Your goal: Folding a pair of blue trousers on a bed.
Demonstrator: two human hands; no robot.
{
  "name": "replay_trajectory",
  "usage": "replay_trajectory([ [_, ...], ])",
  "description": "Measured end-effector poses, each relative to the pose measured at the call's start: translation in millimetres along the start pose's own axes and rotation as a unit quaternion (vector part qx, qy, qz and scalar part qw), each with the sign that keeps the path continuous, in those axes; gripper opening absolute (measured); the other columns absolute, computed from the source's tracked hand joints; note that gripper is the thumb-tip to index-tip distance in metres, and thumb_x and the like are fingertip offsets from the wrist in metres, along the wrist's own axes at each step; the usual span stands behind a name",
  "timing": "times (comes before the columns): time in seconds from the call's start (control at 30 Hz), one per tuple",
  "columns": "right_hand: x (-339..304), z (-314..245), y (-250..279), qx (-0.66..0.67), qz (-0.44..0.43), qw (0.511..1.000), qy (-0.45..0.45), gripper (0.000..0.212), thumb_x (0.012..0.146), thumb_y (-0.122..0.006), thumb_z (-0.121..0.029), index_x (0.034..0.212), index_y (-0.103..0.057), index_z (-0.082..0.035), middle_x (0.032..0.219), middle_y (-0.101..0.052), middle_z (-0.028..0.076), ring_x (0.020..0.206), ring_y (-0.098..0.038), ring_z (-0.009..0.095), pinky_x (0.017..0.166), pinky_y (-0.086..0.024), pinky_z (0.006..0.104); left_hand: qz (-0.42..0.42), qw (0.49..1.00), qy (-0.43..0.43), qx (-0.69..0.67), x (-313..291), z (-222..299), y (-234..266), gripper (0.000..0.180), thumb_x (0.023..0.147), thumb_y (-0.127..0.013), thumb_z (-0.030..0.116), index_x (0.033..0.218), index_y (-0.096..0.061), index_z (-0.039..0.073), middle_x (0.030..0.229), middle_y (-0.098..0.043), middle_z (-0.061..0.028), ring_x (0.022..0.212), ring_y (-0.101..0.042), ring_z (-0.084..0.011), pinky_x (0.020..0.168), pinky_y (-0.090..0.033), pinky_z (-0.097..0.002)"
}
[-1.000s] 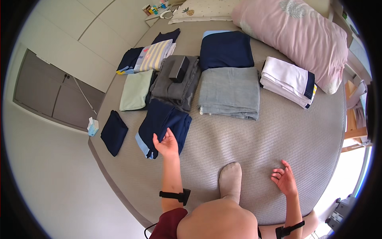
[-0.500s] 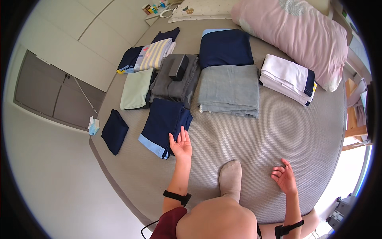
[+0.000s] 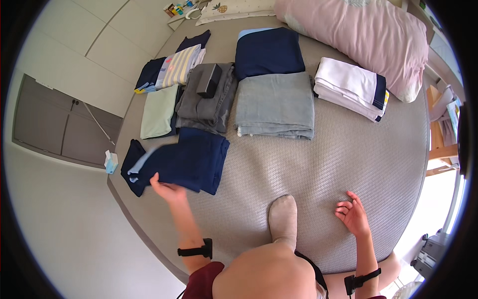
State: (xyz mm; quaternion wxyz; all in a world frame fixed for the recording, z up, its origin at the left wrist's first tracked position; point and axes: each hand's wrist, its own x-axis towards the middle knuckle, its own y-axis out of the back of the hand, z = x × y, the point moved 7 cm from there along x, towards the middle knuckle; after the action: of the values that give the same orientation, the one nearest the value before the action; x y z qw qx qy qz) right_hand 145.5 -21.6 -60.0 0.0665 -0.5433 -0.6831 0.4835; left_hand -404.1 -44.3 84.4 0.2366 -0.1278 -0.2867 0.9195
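Observation:
My left hand [image 3: 170, 191] is closed on the near edge of a folded navy garment [image 3: 177, 162] with a light blue band. The lifted part is tilted and slightly blurred, and its band reaches over a small folded navy piece [image 3: 130, 172] to the left. Beneath and to the right, more navy fabric [image 3: 217, 167] lies on the bed. My right hand [image 3: 352, 214] rests apart from the clothes on the right, palm up, fingers loosely bent and holding nothing.
Folded stacks lie beyond: pale green [image 3: 159, 112], dark grey with a black box [image 3: 209, 80] on top, light grey [image 3: 276, 105], navy [image 3: 270, 52], and white [image 3: 348, 87]. A pink quilt [image 3: 358, 40] lies far right. My socked foot [image 3: 283, 217] rests on the bed [image 3: 318, 169].
My left hand has moved left and lifted the navy garment's banded end, swinging it left over the small navy piece. My right hand has barely changed. The view has shifted slightly.

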Motion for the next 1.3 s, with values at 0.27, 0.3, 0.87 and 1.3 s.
replay_trajectory([
  [0.27,-1.2,-0.6,3.7,-0.007,0.038,0.999,-0.005,0.035,0.1,-0.03,-0.024,0.131,-0.032,-0.009,0.1,-0.061,0.017,0.089,-0.063,0.026,0.083,-0.053,0.0394,-0.121,0.985,0.088,-0.088,27.0,-19.4,17.8,0.047,0.08,-0.048,0.032,0.118,-0.05,0.005,0.118,-0.055,-0.0106,0.113,-0.051,-0.0289,0.095,-0.042,-0.0465],
  [0.3,-2.8,-0.3,4.8,-0.008,0.04,0.999,-0.005,0.035,0.1,-0.03,-0.024,0.131,-0.032,-0.009,0.1,-0.061,0.017,0.089,-0.063,0.026,0.083,-0.053,0.0394,-0.038,0.995,0.084,-0.027,36.4,-31.1,36.1,0.048,0.08,-0.047,0.031,0.12,-0.049,0.004,0.121,-0.054,-0.011,0.113,-0.051,-0.0297,0.096,-0.041,-0.0469],
  [0.87,2.0,1.4,4.9,-0.005,0.038,0.999,-0.002,0.035,0.099,-0.033,-0.024,0.131,-0.033,-0.009,0.1,-0.061,0.017,0.088,-0.063,0.026,0.082,-0.053,0.0393,0.012,0.973,0.2,0.118,35.5,-80.5,99.8,0.058,0.08,-0.059,-0.001,0.131,-0.032,0.004,0.12,-0.049,-0.0174,0.107,-0.055,-0.0302,0.087,-0.053,-0.0439],
  [1.3,-1.9,1.7,10.6,0.0,0.041,0.999,-0.006,0.036,0.099,-0.032,-0.025,0.132,-0.032,-0.009,0.101,-0.061,0.018,0.088,-0.063,0.026,0.082,-0.053,0.04,-0.131,0.643,-0.385,0.649,-1.3,-25.6,-57.7,0.034,0.089,-0.054,0.019,0.121,-0.056,0.007,0.128,-0.047,-0.0228,0.119,-0.043,-0.0389,0.101,-0.033,-0.0434],
])
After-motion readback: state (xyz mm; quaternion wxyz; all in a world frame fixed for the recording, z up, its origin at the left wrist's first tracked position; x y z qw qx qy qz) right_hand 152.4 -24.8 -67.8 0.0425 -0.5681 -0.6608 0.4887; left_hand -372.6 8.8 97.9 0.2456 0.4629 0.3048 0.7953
